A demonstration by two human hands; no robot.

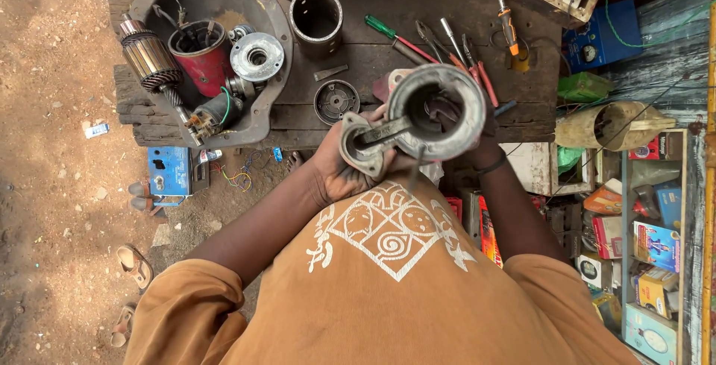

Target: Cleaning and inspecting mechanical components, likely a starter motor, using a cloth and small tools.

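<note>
Holding: left hand (339, 167) and right hand (462, 123) are both clamping the metal housing (436, 111).
Done: housing is sitting stripped, hollow.
Left: armature (153, 59) is lying at the workbench's (358, 52) left edge, uninstalled.

Screwdrivers (395, 37), armature (153, 59), metal sleeve (316, 16)

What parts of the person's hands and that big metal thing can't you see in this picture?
Head view:
- right hand: mostly hidden behind the grey metal housing; only fingers show inside its ring.
- left hand: palm hidden under the housing's flange.
- Inside of the housing: too dark to make out.
- Far side of the wooden bench: cut off by the top edge.
- Small tools beyond the housing: tips hidden by it.
</note>
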